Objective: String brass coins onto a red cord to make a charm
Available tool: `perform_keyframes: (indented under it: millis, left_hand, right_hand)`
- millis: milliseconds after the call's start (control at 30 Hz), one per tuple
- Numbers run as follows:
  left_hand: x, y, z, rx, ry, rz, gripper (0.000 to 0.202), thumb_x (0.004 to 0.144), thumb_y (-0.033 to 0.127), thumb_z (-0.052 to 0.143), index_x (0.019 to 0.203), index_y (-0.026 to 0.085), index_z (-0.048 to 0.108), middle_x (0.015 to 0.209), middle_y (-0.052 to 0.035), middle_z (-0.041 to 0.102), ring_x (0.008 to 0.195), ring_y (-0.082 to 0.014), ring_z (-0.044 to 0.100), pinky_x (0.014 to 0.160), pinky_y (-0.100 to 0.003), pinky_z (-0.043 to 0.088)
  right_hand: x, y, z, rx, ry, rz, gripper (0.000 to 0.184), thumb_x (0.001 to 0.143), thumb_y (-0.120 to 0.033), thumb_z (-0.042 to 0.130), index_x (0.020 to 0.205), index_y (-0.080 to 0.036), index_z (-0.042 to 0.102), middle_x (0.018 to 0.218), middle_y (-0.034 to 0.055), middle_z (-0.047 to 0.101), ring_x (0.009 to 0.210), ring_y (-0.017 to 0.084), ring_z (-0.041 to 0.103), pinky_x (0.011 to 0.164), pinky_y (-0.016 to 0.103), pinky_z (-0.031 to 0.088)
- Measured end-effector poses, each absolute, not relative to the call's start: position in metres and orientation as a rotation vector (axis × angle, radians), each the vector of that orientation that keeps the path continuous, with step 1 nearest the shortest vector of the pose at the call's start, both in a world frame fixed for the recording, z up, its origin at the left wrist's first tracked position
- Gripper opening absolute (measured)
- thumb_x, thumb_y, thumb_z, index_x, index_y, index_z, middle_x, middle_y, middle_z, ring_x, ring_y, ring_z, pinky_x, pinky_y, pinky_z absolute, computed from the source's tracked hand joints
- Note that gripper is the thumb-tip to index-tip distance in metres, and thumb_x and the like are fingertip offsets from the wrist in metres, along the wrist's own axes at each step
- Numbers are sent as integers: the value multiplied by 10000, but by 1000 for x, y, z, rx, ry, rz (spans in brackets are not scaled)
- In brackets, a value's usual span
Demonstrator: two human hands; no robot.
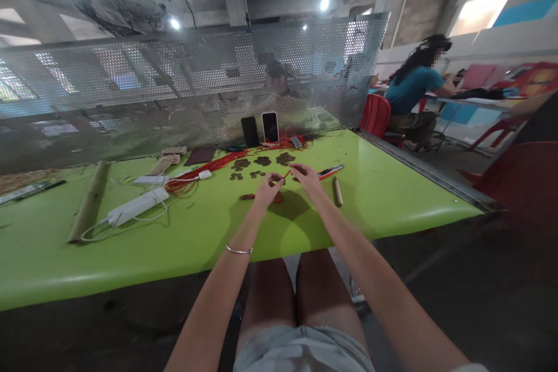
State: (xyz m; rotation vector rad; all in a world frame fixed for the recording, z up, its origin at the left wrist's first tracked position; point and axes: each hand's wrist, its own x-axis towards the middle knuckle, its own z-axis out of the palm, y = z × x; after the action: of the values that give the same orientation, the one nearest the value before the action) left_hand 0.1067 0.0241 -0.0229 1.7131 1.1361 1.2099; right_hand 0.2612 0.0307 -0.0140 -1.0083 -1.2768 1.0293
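red cord (286, 175), thin and short, pinched between left hand (269, 186) and right hand (306, 177).

hands: left (267, 188), right (306, 177) pinch red cord (286, 175) | over green table (392, 197) (coins (263, 161) behind)

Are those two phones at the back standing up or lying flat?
Standing up. Both phones are propped on end, leaning against the perforated metal screen, with dark displays facing the person.
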Motion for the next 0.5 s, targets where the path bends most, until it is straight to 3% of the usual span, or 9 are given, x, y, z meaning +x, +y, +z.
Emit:
perform_keyframes:
  millis: [233,500]
  left_hand:
    - [108,22,-22,1712,1153,1210,175,856,266,588,942,113,583,855,-22,609,726,-115,590,655,-280,516]
    - [108,21,-21,1712,1174,1157,171,853,257,593,942,112,576,816,-7,600,609,-76,543,551,-219,481]
  right_hand:
    - [263,31,-15,-968,-1129,1113,227,883,-276,563,1064,-140,584,1057,65,605,894,161,605,775,354,525]
    - [265,29,-13,-941,-1013,1155,232,880,-266,569,1073,-138,581,1058,65,604,906,165,603,779,358,523]
